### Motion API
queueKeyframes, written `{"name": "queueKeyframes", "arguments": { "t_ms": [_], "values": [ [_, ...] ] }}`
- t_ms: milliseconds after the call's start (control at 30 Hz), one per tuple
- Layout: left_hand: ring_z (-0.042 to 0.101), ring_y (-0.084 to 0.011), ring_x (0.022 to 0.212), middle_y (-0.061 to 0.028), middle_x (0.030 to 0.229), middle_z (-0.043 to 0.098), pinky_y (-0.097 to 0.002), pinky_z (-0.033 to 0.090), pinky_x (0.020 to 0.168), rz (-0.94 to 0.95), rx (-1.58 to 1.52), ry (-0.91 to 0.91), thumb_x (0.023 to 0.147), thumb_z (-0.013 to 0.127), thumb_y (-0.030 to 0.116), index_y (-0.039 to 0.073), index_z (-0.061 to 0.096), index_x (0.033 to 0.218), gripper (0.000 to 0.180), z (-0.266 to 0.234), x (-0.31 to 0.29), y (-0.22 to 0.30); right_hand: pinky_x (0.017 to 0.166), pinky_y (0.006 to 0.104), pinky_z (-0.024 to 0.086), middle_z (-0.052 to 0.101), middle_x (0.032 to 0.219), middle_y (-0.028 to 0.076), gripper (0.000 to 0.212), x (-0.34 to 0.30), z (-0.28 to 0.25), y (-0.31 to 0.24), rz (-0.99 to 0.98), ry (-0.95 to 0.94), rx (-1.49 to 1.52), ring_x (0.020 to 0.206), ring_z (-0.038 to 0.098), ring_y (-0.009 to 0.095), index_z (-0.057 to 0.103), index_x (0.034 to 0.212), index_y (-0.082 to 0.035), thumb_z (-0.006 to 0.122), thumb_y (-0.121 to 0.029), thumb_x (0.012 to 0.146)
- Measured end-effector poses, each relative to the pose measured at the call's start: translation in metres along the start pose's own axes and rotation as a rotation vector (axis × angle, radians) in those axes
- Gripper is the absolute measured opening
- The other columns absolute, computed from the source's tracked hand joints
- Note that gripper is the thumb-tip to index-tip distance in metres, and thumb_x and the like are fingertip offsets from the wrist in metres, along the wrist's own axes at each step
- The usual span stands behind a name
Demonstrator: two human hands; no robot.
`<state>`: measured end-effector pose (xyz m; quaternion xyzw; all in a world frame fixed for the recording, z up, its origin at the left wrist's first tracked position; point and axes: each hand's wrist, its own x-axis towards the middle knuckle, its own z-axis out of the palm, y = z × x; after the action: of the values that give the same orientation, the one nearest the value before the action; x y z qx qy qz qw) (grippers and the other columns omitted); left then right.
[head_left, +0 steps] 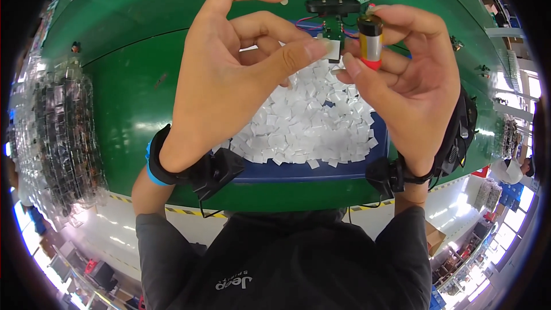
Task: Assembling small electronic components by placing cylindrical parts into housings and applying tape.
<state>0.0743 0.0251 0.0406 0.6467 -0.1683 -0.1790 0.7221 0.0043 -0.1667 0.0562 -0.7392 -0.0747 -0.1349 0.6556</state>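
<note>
Above the tray, my left hand (224, 80) is closed at the thumb and lower fingers on a small white square pad (333, 50); its index finger is raised and curved. The pad lies over the lower end of a narrow green circuit board (332, 26). A black bar-shaped part with two metal pins (331, 6) sits at the board's upper end, with thin red, blue and dark wires beside it. My right hand (422, 69) grips a cylindrical battery (371, 43), black, yellow, silver and red, upright next to the board. Its thumb tip is close to the board; whether it touches is unclear.
A blue tray (298, 174) under my hands holds a heap of loose white squares (310, 120). It rests on a green table (132, 97). Stacked clear plastic trays with dark parts (60, 138) stand at the left. Small wired parts (483, 70) lie towards the right edge.
</note>
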Motion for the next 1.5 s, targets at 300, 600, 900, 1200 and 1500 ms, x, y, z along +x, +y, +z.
{"name": "queueKeyframes", "arguments": {
  "t_ms": [300, 600, 900, 1200, 1500],
  "values": [
    [0.062, -0.0106, 0.068, -0.0117, 0.089, 0.07, -0.0243, 0.053, 0.06, 0.039, 0.102, 0.099, 0.086, 0.079, 0.001, -0.003, 0.045, 0.125, 0.052, 0.003, -0.003, 0.008, 0.081, 0.0356, 0.066, 0.06, 0.112, 0.012, 0.051, -0.001, 0.008, 0.0, 0.062, -0.003, 0.008, 0.1, 0.071, 0.022, 0.048, 0.13, 0.006, 0.068, 0.016, 0.084],
    [0.063, -0.0089, 0.07, -0.0112, 0.09, 0.071, -0.0232, 0.053, 0.06, 0.098, 0.14, 0.036, 0.086, 0.078, 0.0, -0.001, 0.046, 0.123, 0.048, -0.002, 0.0, 0.0, 0.079, 0.0343, 0.066, 0.06, 0.113, 0.012, 0.051, 0.001, 0.006, 0.002, 0.054, 0.004, 0.039, 0.1, 0.071, 0.022, 0.049, 0.131, 0.005, 0.068, 0.015, 0.085],
    [0.064, -0.0081, 0.069, -0.0105, 0.091, 0.071, -0.0234, 0.053, 0.058, 0.051, 0.127, 0.036, 0.086, 0.077, -0.001, -0.002, 0.047, 0.123, 0.048, 0.001, -0.003, 0.006, 0.073, 0.032, 0.066, 0.061, 0.111, 0.012, 0.049, -0.004, 0.009, 0.004, 0.012, 0.01, -0.017, 0.099, 0.071, 0.021, 0.049, 0.131, 0.005, 0.067, 0.014, 0.086],
    [0.059, -0.0047, 0.066, -0.0057, 0.087, 0.069, -0.0209, 0.05, 0.058, 0.061, 0.259, 0.039, 0.084, 0.08, 0.001, 0.002, 0.05, 0.121, 0.047, 0.002, -0.003, 0.01, 0.07, 0.0314, 0.066, 0.063, 0.104, 0.011, 0.05, -0.003, 0.015, 0.002, 0.072, 0.075, 0.041, 0.099, 0.071, 0.022, 0.047, 0.132, 0.006, 0.066, 0.014, 0.087],
    [0.054, -0.0022, 0.066, -0.0002, 0.086, 0.065, -0.0179, 0.047, 0.058, 0.156, 0.505, 0.017, 0.082, 0.083, 0.006, 0.005, 0.059, 0.111, 0.037, -0.002, 0.002, 0.008, 0.068, 0.0315, 0.066, 0.061, 0.1, 0.01, 0.054, -0.004, 0.013, 0.003, 0.01, 0.028, 0.011, 0.097, 0.072, 0.022, 0.045, 0.135, 0.006, 0.066, 0.013, 0.086]
  ]
}}
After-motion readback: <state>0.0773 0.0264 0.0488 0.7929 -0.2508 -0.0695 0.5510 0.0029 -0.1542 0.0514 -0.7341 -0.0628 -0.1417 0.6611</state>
